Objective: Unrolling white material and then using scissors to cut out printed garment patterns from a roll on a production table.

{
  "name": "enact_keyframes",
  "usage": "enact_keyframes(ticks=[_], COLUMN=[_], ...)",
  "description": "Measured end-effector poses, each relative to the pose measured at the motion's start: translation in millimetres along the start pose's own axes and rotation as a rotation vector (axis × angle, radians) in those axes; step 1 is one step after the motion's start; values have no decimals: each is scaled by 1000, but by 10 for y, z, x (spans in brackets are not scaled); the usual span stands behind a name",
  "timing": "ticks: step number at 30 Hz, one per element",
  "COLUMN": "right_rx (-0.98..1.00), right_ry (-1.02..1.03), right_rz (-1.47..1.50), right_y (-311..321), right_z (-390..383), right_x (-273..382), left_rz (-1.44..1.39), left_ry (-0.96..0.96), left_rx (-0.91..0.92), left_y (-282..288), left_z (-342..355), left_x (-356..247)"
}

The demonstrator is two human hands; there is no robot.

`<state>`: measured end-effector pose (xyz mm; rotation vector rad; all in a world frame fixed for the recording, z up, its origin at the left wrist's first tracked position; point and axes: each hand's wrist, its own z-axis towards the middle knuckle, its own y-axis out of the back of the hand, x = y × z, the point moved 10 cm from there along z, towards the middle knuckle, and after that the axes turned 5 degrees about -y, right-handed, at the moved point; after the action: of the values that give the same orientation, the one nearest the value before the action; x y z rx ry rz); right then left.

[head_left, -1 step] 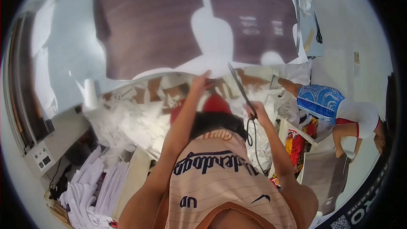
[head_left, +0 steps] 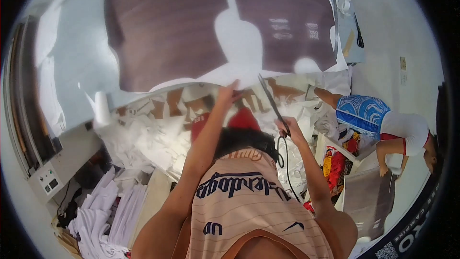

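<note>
Spread across the upper part of the view lay a broad bench (head_left: 72,67) with a pale top, and on it a large dark brown printed sheet (head_left: 167,33) carrying white cut-out shapes. Below the near edge of that sheet, a strip of clear film (head_left: 177,105) with small brown pieces sagged over a heap of white scraps (head_left: 143,139). Left of the sheet, at the bench's end, stood a grey control box (head_left: 48,180), and beneath it a stack of white fabric (head_left: 115,211) lay on the floor. Right of the sheet, another person in a blue patterned top (head_left: 362,111) bent over near bright coloured cloth (head_left: 335,163). A pair of scissors (head_left: 358,33) rested on the bench beyond the sheet's right edge.

The person wore a peach striped jersey (head_left: 249,206). The left hand (head_left: 227,93) reached up to the sheet's near edge, fingers narrow and pinching it. The right hand (head_left: 287,127) was closed around the handle of a long thin corded cutting tool (head_left: 270,100), whose dark blade slanted up to touch the sheet's near edge, just right of the left hand. Its black cord (head_left: 282,156) hung below the right hand.
</note>
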<state>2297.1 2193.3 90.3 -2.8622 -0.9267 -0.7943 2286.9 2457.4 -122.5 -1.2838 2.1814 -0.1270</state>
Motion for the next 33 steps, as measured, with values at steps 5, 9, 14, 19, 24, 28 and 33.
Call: enact_keyframes(ticks=[5, 9, 14, 19, 24, 28, 33], right_rx=[159, 182, 193, 184, 220, 173, 183], right_ry=[-44, -23, -115, -6, -12, -40, 92], right_rz=[-41, 86, 105, 201, 197, 150, -52], right_y=[-107, 51, 912, 827, 625, 838, 422], right_z=[256, 548, 539, 873, 929, 658, 1003], right_x=[-410, -631, -1040, -1175, -1028, -1435, -932], left_rz=[223, 231, 303, 416, 518, 412, 1208], left_ry=[-27, -32, -51, -71, -116, -57, -680], left_rx=[-42, -42, 25, 46, 75, 148, 434], left_y=[-160, -460, -1125, -1495, -1579, -1709, -923], left_z=[228, 333, 668, 677, 547, 509, 1154], left_x=[274, 489, 838, 970, 853, 1088, 583])
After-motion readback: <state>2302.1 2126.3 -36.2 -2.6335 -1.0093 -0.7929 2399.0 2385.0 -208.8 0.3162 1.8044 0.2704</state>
